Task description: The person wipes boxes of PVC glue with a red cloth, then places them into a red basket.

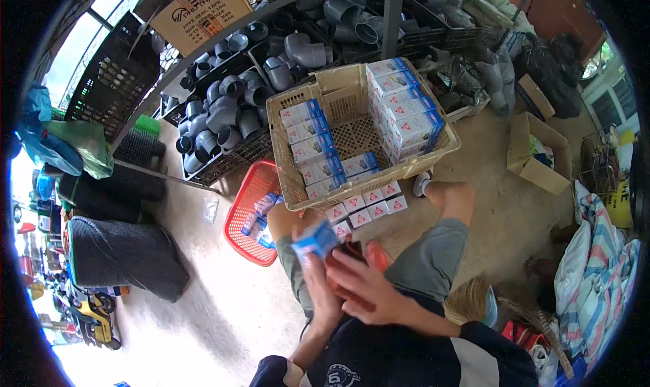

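In front of my lap, my left hand is closed on a small blue-and-white box, smeared by motion. Close beside it, my right hand curls its fingers round a dark reddish object whose kind I cannot tell. Beyond my hands, small white boxes stand in rows on the floor. A beige plastic crate stands past them, with stacks of blue-and-white boxes along its two sides. Left of my leg, a red basket holds several blue-and-white packets.
Black crates full of grey pipe elbows stand behind the beige crate, under a metal frame. A printed carton sits above them. Rolls of dark mesh lie at the left. An open cardboard box and a striped sheet are at the right.
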`<state>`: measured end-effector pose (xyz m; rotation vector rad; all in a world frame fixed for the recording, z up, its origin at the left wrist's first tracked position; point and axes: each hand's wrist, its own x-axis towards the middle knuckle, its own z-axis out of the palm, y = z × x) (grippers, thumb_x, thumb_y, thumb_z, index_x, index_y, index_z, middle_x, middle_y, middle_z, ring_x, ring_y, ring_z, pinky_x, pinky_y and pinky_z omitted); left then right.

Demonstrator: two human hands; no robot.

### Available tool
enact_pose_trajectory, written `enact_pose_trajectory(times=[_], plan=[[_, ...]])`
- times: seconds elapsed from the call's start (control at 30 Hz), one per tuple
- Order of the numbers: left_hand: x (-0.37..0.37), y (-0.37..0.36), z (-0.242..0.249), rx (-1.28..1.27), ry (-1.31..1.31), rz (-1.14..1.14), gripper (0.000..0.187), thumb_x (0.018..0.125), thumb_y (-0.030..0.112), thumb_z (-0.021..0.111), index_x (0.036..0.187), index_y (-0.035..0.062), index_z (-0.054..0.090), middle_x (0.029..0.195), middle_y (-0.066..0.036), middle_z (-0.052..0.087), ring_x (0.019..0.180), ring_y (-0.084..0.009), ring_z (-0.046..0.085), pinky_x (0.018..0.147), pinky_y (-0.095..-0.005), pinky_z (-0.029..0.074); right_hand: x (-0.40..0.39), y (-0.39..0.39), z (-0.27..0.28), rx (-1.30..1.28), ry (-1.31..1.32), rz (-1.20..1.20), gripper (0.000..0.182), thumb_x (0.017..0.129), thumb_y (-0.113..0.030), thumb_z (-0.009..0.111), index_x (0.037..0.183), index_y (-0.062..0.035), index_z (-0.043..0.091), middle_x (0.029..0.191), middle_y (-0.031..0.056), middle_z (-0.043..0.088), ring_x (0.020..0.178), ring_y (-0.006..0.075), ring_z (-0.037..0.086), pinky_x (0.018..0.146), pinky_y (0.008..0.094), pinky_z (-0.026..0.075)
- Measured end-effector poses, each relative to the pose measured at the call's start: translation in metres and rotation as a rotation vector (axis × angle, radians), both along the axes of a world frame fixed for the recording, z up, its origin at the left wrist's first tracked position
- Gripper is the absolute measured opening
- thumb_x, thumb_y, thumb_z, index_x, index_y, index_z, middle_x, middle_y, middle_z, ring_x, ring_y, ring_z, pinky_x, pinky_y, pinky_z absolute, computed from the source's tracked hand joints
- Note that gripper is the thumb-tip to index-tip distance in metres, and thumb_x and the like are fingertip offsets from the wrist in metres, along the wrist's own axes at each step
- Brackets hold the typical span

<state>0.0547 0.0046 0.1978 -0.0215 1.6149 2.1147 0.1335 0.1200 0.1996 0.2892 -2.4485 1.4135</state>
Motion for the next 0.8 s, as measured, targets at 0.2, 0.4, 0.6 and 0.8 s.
enact_pose_trajectory(times=[0.2, 0.4, 0.6, 0.8], plan=[[0.014, 0.008, -0.005, -0.115, 0.21, -0.021, 0.061, 0.108, 0.043, 0.026, 0.157, 0.0097, 0.012, 0.154, -0.015, 0.032, 0.142, -0.0302, 0.033, 0.117, -0.0413, 0.027, -0.025, 0.007, 0.007, -0.225, 0.056, -0.049, 0.063, 0.092, -0.031, 0.06, 0.149, -0.0113, 0.041, 0.156, 0.0152, 0.034, 0.14, 0.037, 0.035, 0.116, 0.0522, 0.023], [0.005, -0.011, -0.008, 0.315, -0.11, -0.1, 0.059, 0.107, 0.042, 0.032, 0.157, 0.0137, 0.017, 0.152, -0.011, 0.037, 0.137, -0.0259, 0.04, 0.113, -0.0413, 0.036, -0.022, 0.005, 0.014, 0.063, 0.063, 0.171, 0.058, 0.091, -0.037, 0.061, 0.145, -0.0208, 0.049, 0.154, 0.006, 0.04, 0.136, 0.0397, 0.037, 0.117, 0.0543, 0.024], [0.015, -0.013, 0.011, 0.172, -0.372, -0.029, 0.061, 0.106, 0.051, 0.029, 0.154, 0.0119, 0.024, 0.143, -0.009, 0.048, 0.13, -0.0221, 0.048, 0.108, -0.0372, 0.04, -0.044, 0.007, 0.025, -0.103, -0.008, -0.061, 0.058, 0.092, -0.034, 0.06, 0.144, -0.0111, 0.048, 0.153, 0.0128, 0.039, 0.14, 0.0425, 0.032, 0.119, 0.0558, 0.017], [0.006, -0.027, -0.029, 0.484, -0.364, -0.047, 0.061, 0.107, 0.05, 0.027, 0.156, 0.0141, 0.02, 0.14, -0.007, 0.047, 0.127, -0.0195, 0.048, 0.109, -0.0353, 0.038, -0.036, 0.004, 0.012, 0.091, 0.134, 0.233, 0.049, 0.089, -0.03, 0.065, 0.136, -0.0187, 0.059, 0.151, 0.0074, 0.045, 0.133, 0.0414, 0.043, 0.112, 0.0574, 0.028]])
